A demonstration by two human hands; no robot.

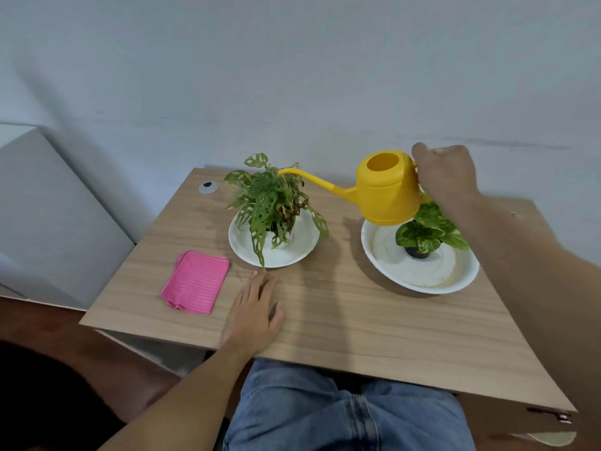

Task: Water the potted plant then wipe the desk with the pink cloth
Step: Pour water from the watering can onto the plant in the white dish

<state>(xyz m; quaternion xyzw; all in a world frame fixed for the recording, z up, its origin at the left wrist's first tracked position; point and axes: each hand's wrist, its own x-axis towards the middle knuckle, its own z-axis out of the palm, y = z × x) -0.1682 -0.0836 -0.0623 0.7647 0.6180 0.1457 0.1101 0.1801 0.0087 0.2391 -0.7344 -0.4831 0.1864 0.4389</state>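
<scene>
Right hand (445,177), fingers clenched round the handle, holds the yellow watering can (387,193) at centre right, spout over the potted plant (270,203); left hand (257,310), fingers flat together, steadies on the desk (357,320); pink cloth (195,281) waits, left of centre

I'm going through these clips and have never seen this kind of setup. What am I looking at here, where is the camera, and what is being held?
There is no machine: a person works with bare hands, filmed by one camera worn on the head, looking down at a desk. The right hand holds a yellow watering can, its spout reaching over the plant in the left bowl. The left hand lies flat and empty on the desk. A folded pink cloth lies untouched to its left. A second plant stands in a larger bowl on the right.
</scene>
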